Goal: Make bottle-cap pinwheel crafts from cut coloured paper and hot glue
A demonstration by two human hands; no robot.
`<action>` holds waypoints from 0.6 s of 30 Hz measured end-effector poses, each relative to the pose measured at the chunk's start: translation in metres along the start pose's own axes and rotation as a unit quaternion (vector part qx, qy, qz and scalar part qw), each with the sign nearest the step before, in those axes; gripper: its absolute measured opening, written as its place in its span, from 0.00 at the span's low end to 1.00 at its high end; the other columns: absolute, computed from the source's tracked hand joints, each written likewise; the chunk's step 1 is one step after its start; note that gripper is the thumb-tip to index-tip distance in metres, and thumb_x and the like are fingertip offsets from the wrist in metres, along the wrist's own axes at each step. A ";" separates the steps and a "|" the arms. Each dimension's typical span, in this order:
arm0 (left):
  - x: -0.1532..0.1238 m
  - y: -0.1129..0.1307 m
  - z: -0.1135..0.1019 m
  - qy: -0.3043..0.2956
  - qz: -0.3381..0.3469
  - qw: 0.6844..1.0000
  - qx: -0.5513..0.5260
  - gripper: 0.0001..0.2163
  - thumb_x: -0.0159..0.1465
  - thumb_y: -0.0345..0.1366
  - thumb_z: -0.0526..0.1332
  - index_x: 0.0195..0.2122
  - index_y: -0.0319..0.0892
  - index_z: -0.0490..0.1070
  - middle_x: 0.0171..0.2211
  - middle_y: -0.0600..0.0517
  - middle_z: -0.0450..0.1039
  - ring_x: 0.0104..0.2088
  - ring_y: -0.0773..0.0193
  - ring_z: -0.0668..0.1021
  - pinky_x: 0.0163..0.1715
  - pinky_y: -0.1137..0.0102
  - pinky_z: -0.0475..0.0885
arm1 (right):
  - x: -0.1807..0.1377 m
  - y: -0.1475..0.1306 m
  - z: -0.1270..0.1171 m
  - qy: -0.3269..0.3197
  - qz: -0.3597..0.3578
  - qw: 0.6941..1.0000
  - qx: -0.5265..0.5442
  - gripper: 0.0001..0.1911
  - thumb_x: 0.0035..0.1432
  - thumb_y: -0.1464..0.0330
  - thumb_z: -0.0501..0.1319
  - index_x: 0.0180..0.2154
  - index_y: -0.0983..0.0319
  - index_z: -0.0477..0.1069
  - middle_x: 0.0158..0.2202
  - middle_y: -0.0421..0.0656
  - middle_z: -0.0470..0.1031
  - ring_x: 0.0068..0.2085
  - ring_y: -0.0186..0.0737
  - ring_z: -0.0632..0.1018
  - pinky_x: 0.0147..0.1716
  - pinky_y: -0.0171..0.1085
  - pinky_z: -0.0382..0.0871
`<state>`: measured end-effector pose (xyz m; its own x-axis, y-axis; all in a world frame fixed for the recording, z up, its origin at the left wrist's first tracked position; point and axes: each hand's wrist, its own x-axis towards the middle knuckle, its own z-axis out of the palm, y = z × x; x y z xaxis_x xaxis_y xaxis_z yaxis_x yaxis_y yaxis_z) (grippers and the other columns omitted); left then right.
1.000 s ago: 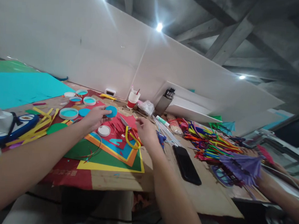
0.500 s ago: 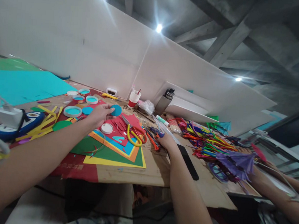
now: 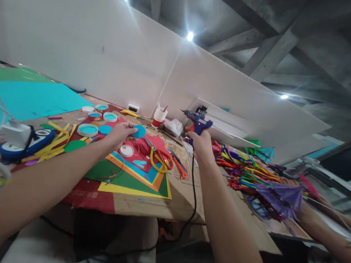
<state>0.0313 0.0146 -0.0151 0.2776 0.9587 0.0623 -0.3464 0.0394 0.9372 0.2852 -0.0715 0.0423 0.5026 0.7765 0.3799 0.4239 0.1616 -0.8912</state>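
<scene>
My left hand (image 3: 119, 134) pinches a small turquoise paper disc (image 3: 139, 131) above the stacked coloured paper sheets (image 3: 136, 181). My right hand (image 3: 201, 144) is raised over the table, closed round the handle of a blue hot glue gun (image 3: 198, 122) whose nozzle points left; its black cord (image 3: 193, 189) hangs down past the table edge. Yellow-handled scissors (image 3: 155, 160) and an orange cutter (image 3: 179, 166) lie on the red paper between my hands. A white lid (image 3: 127, 150) rests just below the disc.
Several white lids with turquoise discs (image 3: 88, 129) lie at the left, with yellow paper strips (image 3: 53, 141) and a power strip (image 3: 16, 133). A red-and-white cup (image 3: 158, 116) stands at the back. A heap of coloured sticks (image 3: 250, 173) fills the right. Another person's forearm (image 3: 331, 226) reaches in at far right.
My right hand left the scissors, reached to the right by the phone, and now has lifted the glue gun off the table. The left hand keeps holding the disc.
</scene>
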 end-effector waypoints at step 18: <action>-0.004 -0.008 0.003 0.016 0.005 0.998 0.054 0.06 0.55 0.29 0.66 0.32 0.35 0.70 0.30 0.45 0.77 0.30 0.58 0.80 0.33 0.62 0.78 | -0.047 0.001 0.039 -0.180 -0.045 0.968 -0.169 0.12 0.55 0.60 0.58 0.38 0.61 0.67 0.39 0.44 0.74 0.37 0.40 0.74 0.38 0.37 0.67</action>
<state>0.0355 0.0100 -0.0215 0.2462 0.9672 0.0620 -0.2500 0.0016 0.9682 0.2324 -0.0838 0.0139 0.1823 0.9405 0.2868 0.7063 0.0777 -0.7037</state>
